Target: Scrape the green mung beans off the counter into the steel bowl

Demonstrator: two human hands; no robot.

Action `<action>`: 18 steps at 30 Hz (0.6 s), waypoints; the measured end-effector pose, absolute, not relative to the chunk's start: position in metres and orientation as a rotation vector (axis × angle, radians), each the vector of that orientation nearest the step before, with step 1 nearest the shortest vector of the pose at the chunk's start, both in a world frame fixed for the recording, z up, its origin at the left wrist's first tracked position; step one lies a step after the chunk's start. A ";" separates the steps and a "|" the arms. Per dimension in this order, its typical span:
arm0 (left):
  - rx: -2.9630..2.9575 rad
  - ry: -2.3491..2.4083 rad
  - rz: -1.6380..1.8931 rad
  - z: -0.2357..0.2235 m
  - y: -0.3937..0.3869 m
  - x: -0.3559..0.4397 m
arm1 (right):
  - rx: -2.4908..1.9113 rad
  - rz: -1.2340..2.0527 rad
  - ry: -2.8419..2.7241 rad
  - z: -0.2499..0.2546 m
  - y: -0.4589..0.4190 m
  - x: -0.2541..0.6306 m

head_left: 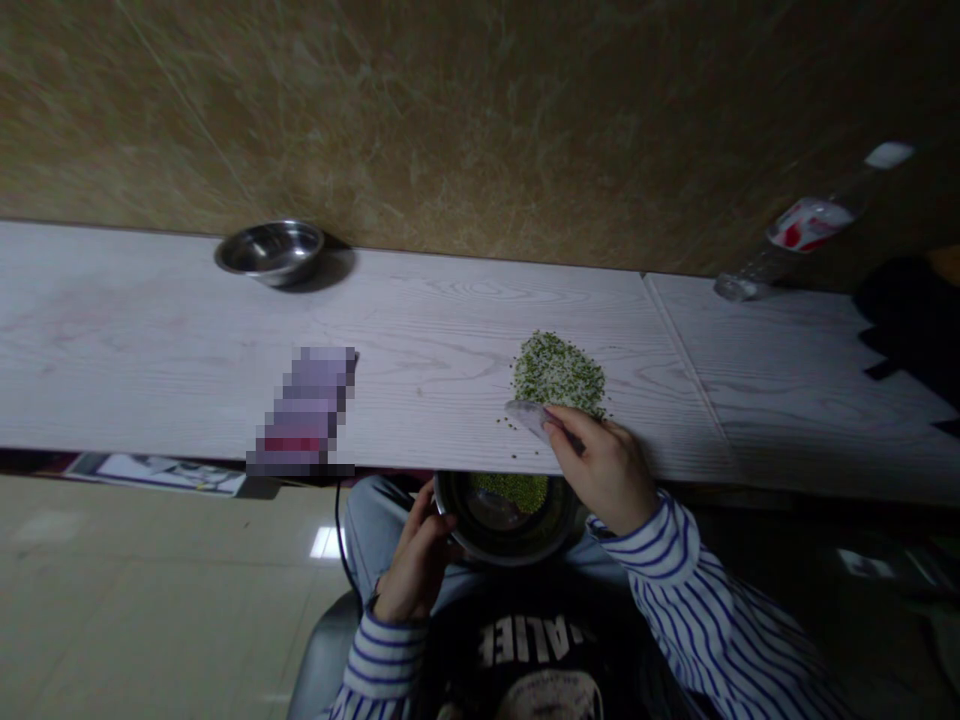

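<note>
A pile of green beans mixed with white grains (559,375) lies on the table, with a few loose beans in front of it. My right hand (607,465) pinches a thin, see-through plastic piece (529,415) at the pile's near edge; its exact kind does not show. Below the table edge, at my lap, is a metal bowl (510,552). Green beans (517,490) lie inside it, and its far part is hidden under the table edge. My left hand (420,555) grips the bowl's left rim.
An empty steel bowl (270,255) stands by the wall at the back left. A blurred-out phone-like object (307,405) lies nearer the front edge. A plastic bottle (806,225) with a red-and-white label stands at the right. Dark items (911,320) lie at the far right.
</note>
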State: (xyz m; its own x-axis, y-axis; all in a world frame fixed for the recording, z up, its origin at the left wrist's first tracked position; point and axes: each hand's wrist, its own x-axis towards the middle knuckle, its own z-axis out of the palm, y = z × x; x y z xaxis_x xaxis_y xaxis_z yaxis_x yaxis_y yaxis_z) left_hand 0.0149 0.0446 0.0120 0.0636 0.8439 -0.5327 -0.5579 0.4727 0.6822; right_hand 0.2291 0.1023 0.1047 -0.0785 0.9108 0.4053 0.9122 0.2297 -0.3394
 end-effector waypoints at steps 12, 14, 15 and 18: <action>0.344 1.044 1.105 0.013 0.044 0.005 | -1.616 0.064 -2.100 0.106 0.114 0.221; 0.355 1.032 1.099 0.013 0.043 0.003 | -1.594 0.103 -2.131 0.105 0.116 0.220; 0.357 1.027 1.095 0.013 0.043 0.002 | -1.579 0.126 -2.143 0.105 0.116 0.220; 0.357 1.025 1.092 0.013 0.043 0.001 | -1.549 0.188 -2.168 0.105 0.114 0.221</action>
